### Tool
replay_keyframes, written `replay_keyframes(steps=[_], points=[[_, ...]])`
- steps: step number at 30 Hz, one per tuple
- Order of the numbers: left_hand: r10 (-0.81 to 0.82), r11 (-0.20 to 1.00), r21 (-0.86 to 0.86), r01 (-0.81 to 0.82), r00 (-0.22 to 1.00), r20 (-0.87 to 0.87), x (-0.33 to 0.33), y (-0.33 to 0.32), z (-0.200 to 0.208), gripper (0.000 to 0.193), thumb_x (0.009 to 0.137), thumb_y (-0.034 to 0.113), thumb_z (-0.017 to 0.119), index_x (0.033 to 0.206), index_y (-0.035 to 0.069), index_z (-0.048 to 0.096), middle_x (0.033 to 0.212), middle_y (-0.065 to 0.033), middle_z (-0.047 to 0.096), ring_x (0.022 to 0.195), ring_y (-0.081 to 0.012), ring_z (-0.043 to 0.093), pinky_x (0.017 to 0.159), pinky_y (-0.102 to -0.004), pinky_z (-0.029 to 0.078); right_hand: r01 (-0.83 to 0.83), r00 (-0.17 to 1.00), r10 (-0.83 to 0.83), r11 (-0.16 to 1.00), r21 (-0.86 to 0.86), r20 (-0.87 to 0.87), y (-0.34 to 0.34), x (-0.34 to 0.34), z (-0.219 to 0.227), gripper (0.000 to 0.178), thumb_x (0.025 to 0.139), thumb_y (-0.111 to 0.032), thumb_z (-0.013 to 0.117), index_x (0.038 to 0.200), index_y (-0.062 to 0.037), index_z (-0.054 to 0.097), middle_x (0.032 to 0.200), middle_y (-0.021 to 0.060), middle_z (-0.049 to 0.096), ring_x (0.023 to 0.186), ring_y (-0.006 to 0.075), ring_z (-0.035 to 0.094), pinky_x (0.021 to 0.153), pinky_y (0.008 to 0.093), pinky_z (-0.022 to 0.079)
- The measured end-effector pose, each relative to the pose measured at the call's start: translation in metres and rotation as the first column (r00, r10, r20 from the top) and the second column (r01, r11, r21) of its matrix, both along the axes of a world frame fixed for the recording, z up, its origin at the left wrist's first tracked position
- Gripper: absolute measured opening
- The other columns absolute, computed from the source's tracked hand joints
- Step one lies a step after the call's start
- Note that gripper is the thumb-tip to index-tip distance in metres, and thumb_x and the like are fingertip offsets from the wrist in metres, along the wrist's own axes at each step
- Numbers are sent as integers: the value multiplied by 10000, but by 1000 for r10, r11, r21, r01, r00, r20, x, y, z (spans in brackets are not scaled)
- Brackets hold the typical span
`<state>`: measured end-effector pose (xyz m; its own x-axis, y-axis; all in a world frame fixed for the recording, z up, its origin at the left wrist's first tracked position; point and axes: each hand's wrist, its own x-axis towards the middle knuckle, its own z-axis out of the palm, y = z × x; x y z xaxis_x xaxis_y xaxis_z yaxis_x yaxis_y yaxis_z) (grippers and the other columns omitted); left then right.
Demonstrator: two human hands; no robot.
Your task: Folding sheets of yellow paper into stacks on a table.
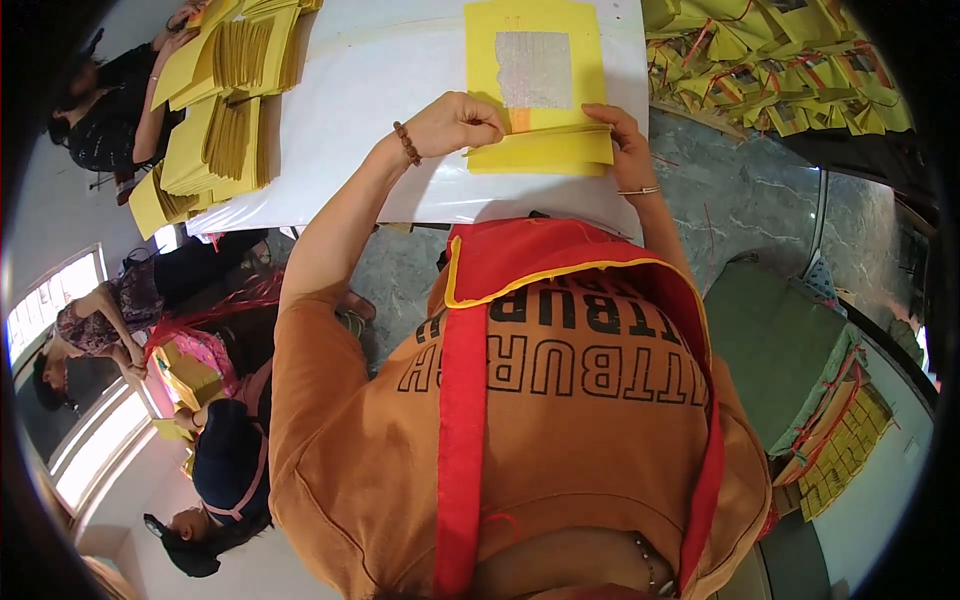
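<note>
A yellow paper sheet [482,70] lies on the white-covered table [390,60] straight ahead of me. It carries a silvery square patch [535,70] with a small orange mark below it. The near part of the sheet is folded up in a raised flap [550,148]. My left hand [462,124] is closed, its curled fingers at the left end of the fold. At the right end, my right hand [628,150] grips the flap's edge between thumb and fingers. How many layers are in the fold I cannot tell.
Thick bundles of folded yellow paper [225,110] stand along the table's left side, beside a person [115,125]. More yellow paper bundles with red ties [770,70] fill the far right. Two people [225,465] work at lower left. A green-covered stack [775,340] stands at right.
</note>
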<state>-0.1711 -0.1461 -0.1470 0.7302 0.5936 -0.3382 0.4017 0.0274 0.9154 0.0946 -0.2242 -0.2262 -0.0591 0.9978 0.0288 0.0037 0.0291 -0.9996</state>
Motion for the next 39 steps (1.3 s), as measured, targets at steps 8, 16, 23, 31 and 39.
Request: replay_keyframes(steps=[8,16,23,31,39], points=[[-31,999,21,31,1000,3,-1,1,1,137,798,105,547,813,0,635,643,20,535,583,-44,447,525,-209,370,11,1000,-11,1000,-11,28,-1,-1,5,396,739,36,611,1099,-126,575,1143,40,477,1088,177,451,903,279,433],[-57,997,49,57,998,-8,-2,2,-1,166,790,128,540,833,-6,628,626,24,518,577,-45,439,519,-213,365,5,999,-6,1000,20,38,-1,-1,4,389,740,16,618,1099,-126,580,1128,33,500,1093,181,442,911,285,423],[-69,997,23,69,998,-5,-1,2,0,159,787,126,538,817,-2,626,627,22,518,576,-51,434,519,-213,360,5,999,-7,999,37,46,0,0,2,385,730,-2,631,1091,-128,585,1102,33,520,1095,187,436,908,291,413],[-81,595,800,80,996,-39,18,-26,17,380,785,262,641,1108,89,543,889,-83,591,735,-209,570,595,-305,468,-16,1000,16,999,37,-12,0,2,8,361,744,-43,647,1091,-119,583,1101,31,516,1084,178,437,898,301,407],[-174,464,855,230,971,-167,14,-24,9,492,806,31,517,1249,240,477,1017,-119,559,889,-272,556,780,-342,474,111,982,-118,992,-50,-147,-5,-8,25,323,714,-148,717,1008,-119,587,1178,43,471,1134,170,413,881,325,377]])
